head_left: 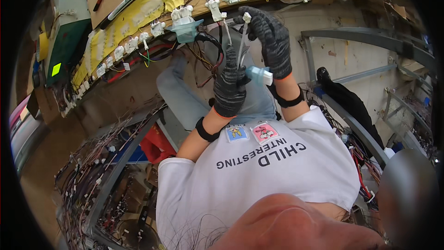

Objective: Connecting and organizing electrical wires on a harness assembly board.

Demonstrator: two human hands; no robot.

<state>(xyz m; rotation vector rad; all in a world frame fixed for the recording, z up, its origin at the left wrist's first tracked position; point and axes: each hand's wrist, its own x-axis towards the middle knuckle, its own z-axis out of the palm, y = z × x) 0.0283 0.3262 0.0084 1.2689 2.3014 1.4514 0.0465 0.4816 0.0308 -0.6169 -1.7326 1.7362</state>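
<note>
Both my hands wear dark grey knitted gloves. My left hand [231, 85] is closed around a bundle of pale wires [242, 46], whose ends rise above the fingers. One loose end carries a small white plug [224, 15]. A light-blue and white connector [261, 75] sticks out beside the left hand's fingers, toward the right wrist. My right hand [274, 41] is higher and to the right, its fingers curled at a small white connector [247, 17] on another wire end. The exact contact of its fingertips is partly hidden.
A curved wiring board [138, 23] with yellow paper and a row of white connector holders [214, 10] spans the top. A translucent blue-green housing [186, 30] sits on its edge. Grey metal frames [354, 34] stand at right; bundled wires [85, 171] hang at lower left.
</note>
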